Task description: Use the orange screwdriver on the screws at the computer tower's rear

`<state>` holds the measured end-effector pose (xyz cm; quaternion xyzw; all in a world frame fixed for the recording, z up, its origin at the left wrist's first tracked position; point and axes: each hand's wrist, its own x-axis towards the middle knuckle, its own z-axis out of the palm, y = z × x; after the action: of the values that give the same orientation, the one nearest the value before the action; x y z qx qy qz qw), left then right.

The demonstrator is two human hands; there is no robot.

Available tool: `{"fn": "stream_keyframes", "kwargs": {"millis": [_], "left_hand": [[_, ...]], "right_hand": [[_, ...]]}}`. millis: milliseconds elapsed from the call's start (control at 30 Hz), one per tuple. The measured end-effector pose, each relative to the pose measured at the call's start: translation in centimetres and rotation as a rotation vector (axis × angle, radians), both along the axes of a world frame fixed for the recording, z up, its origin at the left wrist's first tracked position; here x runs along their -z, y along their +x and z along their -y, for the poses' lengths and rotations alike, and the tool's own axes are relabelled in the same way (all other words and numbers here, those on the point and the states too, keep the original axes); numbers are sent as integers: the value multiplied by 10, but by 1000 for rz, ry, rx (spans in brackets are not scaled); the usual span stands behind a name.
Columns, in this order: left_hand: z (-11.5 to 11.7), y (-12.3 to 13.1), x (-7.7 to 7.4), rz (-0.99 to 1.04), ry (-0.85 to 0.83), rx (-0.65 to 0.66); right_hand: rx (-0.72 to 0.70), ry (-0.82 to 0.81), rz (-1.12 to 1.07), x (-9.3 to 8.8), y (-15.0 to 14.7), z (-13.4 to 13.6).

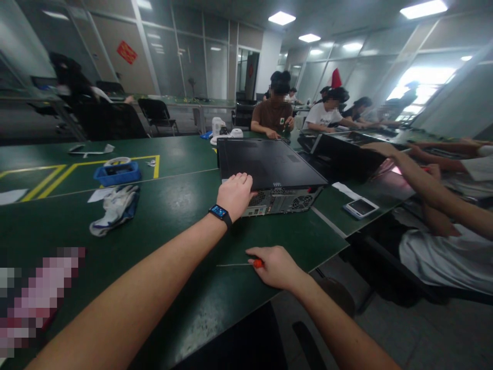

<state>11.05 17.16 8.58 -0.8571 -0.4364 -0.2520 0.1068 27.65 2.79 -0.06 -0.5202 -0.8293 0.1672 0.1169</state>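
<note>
A black desktop computer case [269, 159] lies on its side on the green table, its rear panel with vents and ports facing me. My left hand [235, 195], with a watch on the wrist, rests over the case's near left corner; its fingers lie flat on the top cover and the thumb is at the rear edge. Near the table's front edge, my right hand [275, 264] is closed around the red handle of a screwdriver [257, 263]. The screwdriver's thin shaft points left, just over the tabletop.
To the left are a blue basket [119, 173] with a white tape roll, and a pair of work gloves [114, 209]. At right lies a phone-like device [361, 207]. Beside me a co-worker's arm [435, 190] reaches to another open case [346, 154]. White bottles stand behind my case.
</note>
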Motion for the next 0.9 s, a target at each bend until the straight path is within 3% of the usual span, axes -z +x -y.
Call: {"fn": "stream_keyframes", "kwargs": {"millis": [233, 433, 533, 733, 900], "left_hand": [[1, 2, 2, 37, 21, 7], [-1, 3, 6, 74, 9, 25], [0, 3, 6, 89, -27, 27], [7, 0, 0, 168, -122, 37], [-7, -18, -1, 412, -240, -148]], "right_hand": [[312, 151, -169, -7, 63, -10], [812, 439, -389, -34, 122, -45], [1031, 462, -491, -53, 147, -66], [1136, 249, -694, -81, 162, -98], [1133, 133, -838, -86, 153, -112]]}}
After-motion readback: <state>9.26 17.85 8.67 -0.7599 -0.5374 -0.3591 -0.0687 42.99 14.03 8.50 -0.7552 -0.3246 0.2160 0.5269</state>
